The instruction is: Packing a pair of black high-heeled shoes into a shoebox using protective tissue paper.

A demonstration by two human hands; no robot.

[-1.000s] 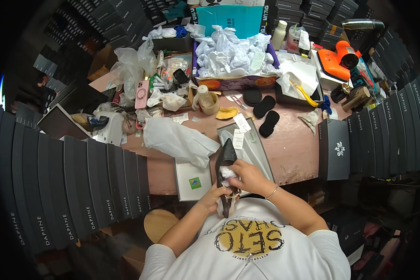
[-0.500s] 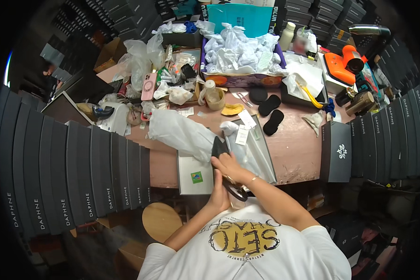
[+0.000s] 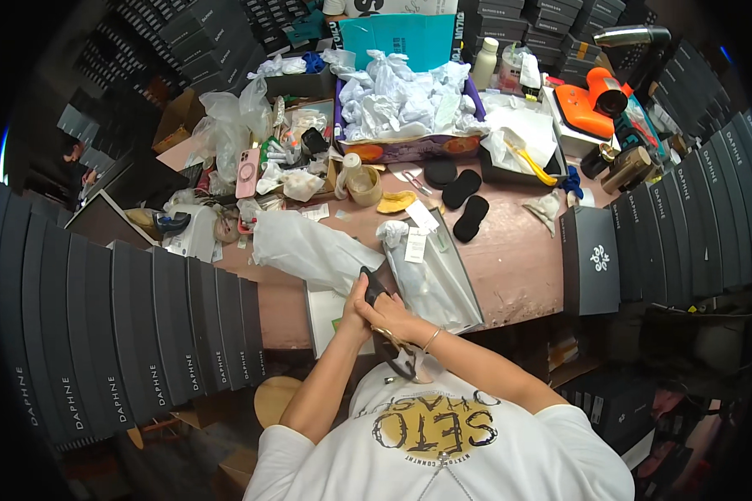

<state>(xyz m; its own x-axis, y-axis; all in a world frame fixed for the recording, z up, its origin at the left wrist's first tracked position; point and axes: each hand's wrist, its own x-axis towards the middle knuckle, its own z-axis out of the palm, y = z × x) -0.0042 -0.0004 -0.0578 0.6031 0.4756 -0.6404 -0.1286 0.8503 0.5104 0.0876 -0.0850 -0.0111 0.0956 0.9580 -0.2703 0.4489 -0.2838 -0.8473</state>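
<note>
Close to my shirt I hold a black shoe (image 3: 376, 286), its narrow toe pointing away from me and its open strap end near my chest. My left hand (image 3: 356, 311) is wrapped along its left side. Over its top lies my right hand (image 3: 391, 319), closed on it; its fingertips are partly hidden. Just beyond, an open shoe box (image 3: 468, 288) contains a bundle in translucent wrapping (image 3: 422, 288), with a white tag (image 3: 415, 245) lying on it. A white plastic bag (image 3: 309, 246) rests on the grey box lid (image 3: 317, 321) at the left.
Rows of dark shoe boxes stand left (image 3: 125, 326) and right (image 3: 677, 225). Toward the back, a purple carton (image 3: 409, 150) is heaped with crumpled white paper. Black oval pads (image 3: 471, 219), a pink phone (image 3: 247, 173) and an orange device (image 3: 585, 113) lie on the pink table (image 3: 518, 280).
The shoe is drawn slightly left and lower, nearer my body. My left hand has shifted up along its side, and the whole view has moved a little.
</note>
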